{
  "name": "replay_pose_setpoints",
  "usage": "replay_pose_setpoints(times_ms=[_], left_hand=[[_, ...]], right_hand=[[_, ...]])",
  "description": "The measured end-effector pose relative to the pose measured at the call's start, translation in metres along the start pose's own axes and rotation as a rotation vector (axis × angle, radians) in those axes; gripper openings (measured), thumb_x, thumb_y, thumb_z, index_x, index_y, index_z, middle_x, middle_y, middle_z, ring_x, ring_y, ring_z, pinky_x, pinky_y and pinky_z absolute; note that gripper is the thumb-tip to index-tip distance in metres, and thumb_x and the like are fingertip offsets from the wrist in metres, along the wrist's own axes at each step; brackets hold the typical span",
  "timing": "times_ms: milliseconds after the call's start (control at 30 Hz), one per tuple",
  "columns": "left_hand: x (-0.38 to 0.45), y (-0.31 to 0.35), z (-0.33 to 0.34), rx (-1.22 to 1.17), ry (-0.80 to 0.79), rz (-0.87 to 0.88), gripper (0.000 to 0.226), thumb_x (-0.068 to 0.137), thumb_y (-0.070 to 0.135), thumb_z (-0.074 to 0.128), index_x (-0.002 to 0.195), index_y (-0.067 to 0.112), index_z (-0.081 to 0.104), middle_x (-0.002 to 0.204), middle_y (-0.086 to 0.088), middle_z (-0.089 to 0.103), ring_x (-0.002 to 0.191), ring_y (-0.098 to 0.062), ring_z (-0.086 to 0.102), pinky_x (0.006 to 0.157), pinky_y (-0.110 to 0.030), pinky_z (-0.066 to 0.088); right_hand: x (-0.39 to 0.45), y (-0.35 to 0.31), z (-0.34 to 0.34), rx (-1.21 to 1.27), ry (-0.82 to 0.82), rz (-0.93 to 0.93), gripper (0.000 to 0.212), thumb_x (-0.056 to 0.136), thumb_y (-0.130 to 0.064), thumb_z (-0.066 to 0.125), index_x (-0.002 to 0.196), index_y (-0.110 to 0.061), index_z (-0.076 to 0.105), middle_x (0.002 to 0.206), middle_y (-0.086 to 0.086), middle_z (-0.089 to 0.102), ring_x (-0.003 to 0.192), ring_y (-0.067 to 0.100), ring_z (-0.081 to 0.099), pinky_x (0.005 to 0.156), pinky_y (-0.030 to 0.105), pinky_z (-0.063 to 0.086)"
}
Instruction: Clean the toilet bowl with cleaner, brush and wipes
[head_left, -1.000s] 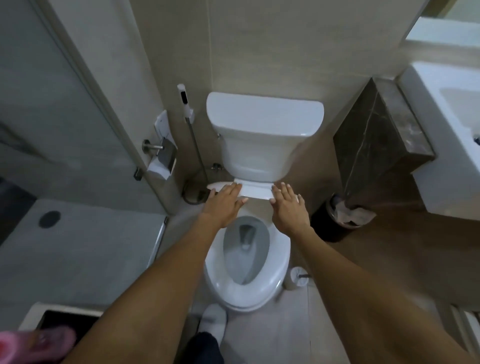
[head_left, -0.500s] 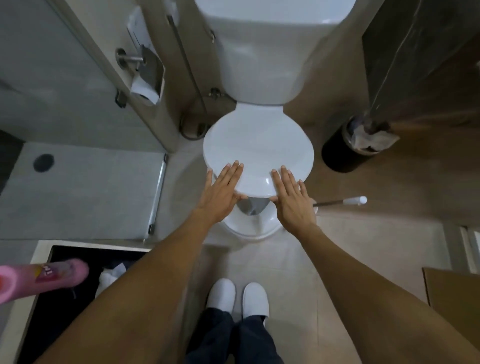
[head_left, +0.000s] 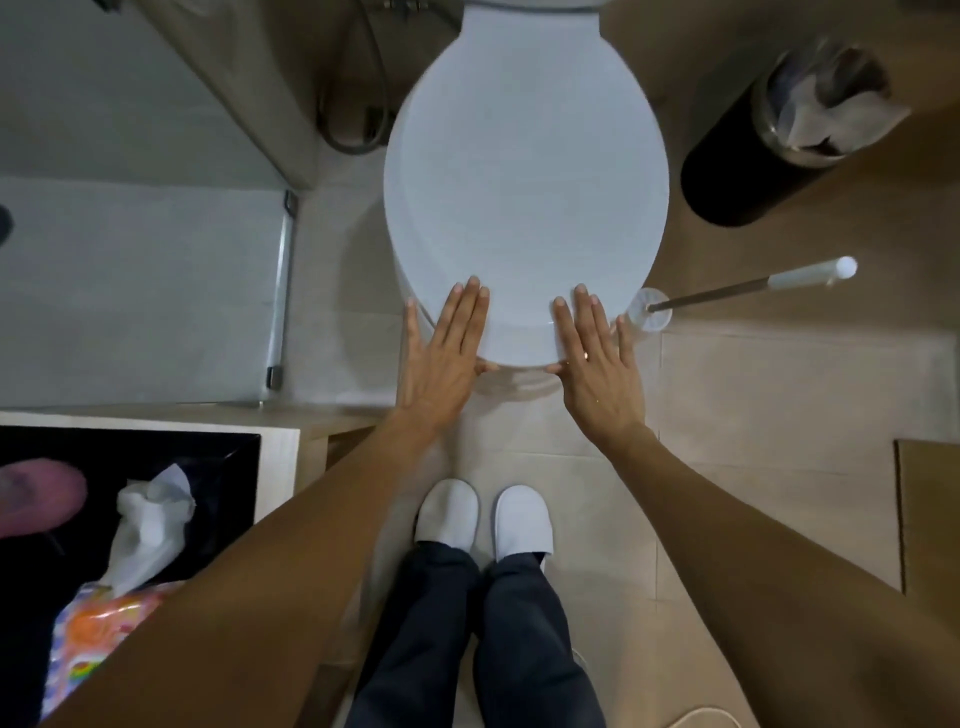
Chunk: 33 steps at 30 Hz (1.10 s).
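Observation:
The white toilet lid (head_left: 524, 171) lies down flat over the bowl, which is hidden under it. My left hand (head_left: 441, 353) rests on the lid's front left edge with straight fingers. My right hand (head_left: 597, 358) lies flat on the front right edge, fingers straight, thumb at the rim. The toilet brush (head_left: 748, 286) stands in its clear holder (head_left: 649, 309) on the floor just right of the bowl. A pink cleaner bottle (head_left: 36, 499) shows blurred at the far left. A colourful pack of wipes (head_left: 104, 634) with a white sheet sticking up sits on a black surface at lower left.
A black waste bin (head_left: 753, 171) with a liner stands to the right of the toilet. A hose (head_left: 353, 119) coils by the wall on the left. The shower floor (head_left: 140, 291) lies left. A cardboard sheet (head_left: 930, 519) is at the right edge. My white slippers (head_left: 483, 519) are below.
The lid has come down from upright against the tank to flat over the bowl, with both hands following it. The view has tilted downward.

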<state>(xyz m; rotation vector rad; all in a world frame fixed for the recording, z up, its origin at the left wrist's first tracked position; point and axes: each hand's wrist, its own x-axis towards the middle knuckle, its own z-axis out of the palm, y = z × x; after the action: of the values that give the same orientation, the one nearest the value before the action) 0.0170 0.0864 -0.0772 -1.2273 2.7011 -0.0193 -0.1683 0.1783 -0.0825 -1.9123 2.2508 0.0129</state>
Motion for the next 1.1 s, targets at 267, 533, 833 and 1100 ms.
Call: replay_pose_setpoints(times_ms=[267, 533, 833, 1100], left_hand=[[0.003, 0.008, 0.038, 0.051, 0.000, -0.023, 0.097, 0.082, 0.057, 0.046, 0.148, 0.006, -0.004, 0.159, -0.005, 0.009, 0.146, -0.018, 0.010, 0.108, -0.061, 0.006], [0.007, 0.010, 0.045, 0.074, -0.095, -0.034, 0.102, 0.089, 0.055, 0.046, 0.142, 0.009, -0.029, 0.159, -0.002, -0.011, 0.146, -0.015, -0.007, 0.110, -0.052, -0.004], [0.016, 0.016, -0.005, -0.263, -0.361, -0.097, 0.080, 0.099, 0.031, 0.045, 0.149, 0.014, -0.015, 0.158, 0.003, -0.019, 0.145, -0.013, -0.013, 0.118, -0.044, 0.001], [0.003, 0.013, -0.060, -0.283, -0.584, -0.080, 0.062, 0.103, 0.024, 0.031, 0.151, 0.007, -0.004, 0.160, -0.005, -0.007, 0.147, -0.019, -0.003, 0.116, -0.048, 0.006]], right_hand=[[0.000, 0.005, 0.035, -0.061, -0.049, 0.019, 0.080, 0.098, -0.030, 0.045, 0.149, -0.018, -0.015, 0.160, 0.006, -0.008, 0.145, 0.017, -0.014, 0.118, 0.046, 0.000], [0.002, 0.002, 0.041, -0.063, -0.121, 0.046, 0.077, 0.100, -0.034, 0.039, 0.148, -0.024, -0.020, 0.160, 0.003, -0.016, 0.146, 0.018, -0.015, 0.118, 0.047, -0.001], [0.006, 0.000, 0.004, 0.093, -0.270, 0.060, 0.064, 0.103, -0.035, 0.030, 0.152, -0.027, -0.011, 0.159, -0.001, -0.018, 0.148, 0.020, -0.011, 0.119, 0.047, 0.005], [-0.003, -0.014, -0.061, 0.111, -0.506, 0.202, 0.060, 0.104, -0.031, 0.025, 0.153, -0.018, -0.008, 0.161, 0.003, -0.012, 0.148, 0.021, -0.008, 0.120, 0.045, 0.006]])
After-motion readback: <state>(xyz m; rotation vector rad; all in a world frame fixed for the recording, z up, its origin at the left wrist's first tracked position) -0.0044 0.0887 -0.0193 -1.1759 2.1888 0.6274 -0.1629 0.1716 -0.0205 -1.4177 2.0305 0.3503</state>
